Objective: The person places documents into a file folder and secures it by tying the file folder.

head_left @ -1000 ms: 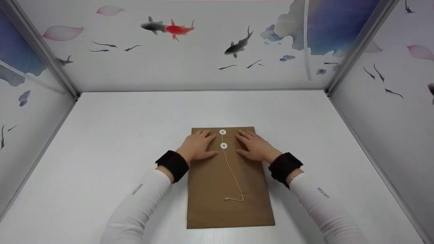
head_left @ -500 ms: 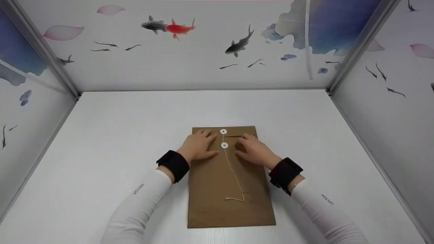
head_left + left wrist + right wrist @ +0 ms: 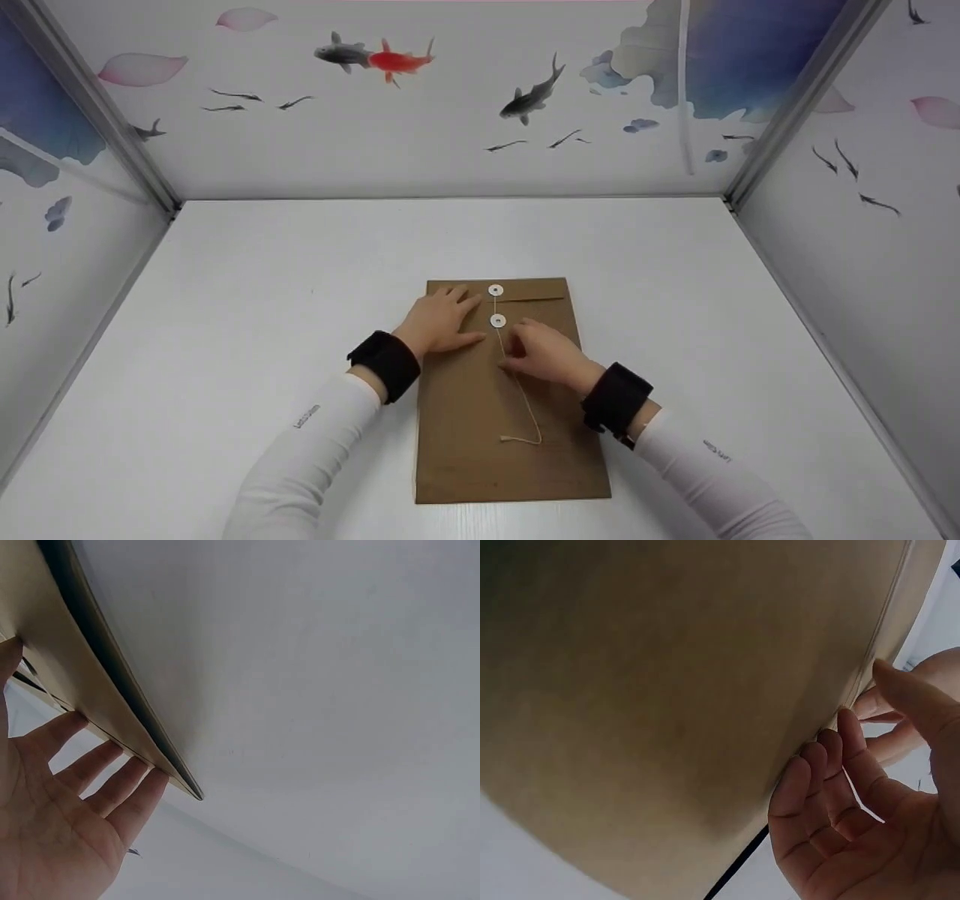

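Envelope point(image 3: 510, 420) flat mid-table point(image 3: 225, 300). Left hand point(image 3: 439, 326) flat, fingers straight, pressing flap left of lower button point(image 3: 498, 321). Right hand point(image 3: 544, 352) curled at string point(image 3: 517, 386) just below button; pinch unclear. Judgement: keep flap pinned, lift string gently.

A brown envelope point(image 3: 512, 420) lies flat on the white table point(image 3: 247, 300).

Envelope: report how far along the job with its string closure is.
Done: the brown envelope lies flat on the white table, flap down, and the string trails loose below the lower button. In hand: the left hand rests flat on the envelope; the right hand reaches its curled fingers to the string. Left: the string is not wound between the buttons.
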`<state>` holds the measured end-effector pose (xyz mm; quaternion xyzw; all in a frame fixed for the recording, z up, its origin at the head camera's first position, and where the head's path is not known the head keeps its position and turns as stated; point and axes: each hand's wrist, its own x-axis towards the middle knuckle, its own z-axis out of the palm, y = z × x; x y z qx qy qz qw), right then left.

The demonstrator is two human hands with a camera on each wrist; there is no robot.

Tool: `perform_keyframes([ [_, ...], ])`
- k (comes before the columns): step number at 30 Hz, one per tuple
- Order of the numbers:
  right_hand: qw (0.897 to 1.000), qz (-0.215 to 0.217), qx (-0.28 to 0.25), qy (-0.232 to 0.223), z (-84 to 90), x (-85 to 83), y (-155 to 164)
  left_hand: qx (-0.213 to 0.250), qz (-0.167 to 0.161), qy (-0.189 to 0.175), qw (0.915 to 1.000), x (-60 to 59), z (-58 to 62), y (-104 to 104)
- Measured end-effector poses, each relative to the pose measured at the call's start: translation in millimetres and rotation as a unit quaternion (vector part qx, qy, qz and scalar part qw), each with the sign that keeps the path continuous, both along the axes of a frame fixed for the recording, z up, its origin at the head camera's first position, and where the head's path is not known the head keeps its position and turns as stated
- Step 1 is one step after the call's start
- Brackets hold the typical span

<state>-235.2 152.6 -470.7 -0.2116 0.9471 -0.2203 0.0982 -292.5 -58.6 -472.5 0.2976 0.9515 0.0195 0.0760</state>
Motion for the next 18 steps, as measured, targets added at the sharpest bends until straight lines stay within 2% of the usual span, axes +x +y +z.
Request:
perform_keyframes([
  [5, 1.000, -0.013, 0.018, 0.006, -2.3, 0.3, -5.8, -0.002, 0.003, -0.009, 1.0000, -0.1, 1.3, 0.0],
  [9, 1.000, -0.006, 0.019, 0.011, -3.4, 0.0, -5.3, -0.004, 0.006, -0.015, 0.9999, -0.2, 2.0, 0.6],
  [13, 1.000, 0.001, 0.002, 0.005, -4.7, -0.9, -2.0, -0.001, 0.009, -0.021, 0.9997, 0.6, 3.0, 0.9],
  [18, 0.999, -0.020, -0.037, -0.029, -4.3, -2.8, 1.0, 0.000, 0.008, -0.023, 0.9997, 2.0, 4.8, 1.0],
])
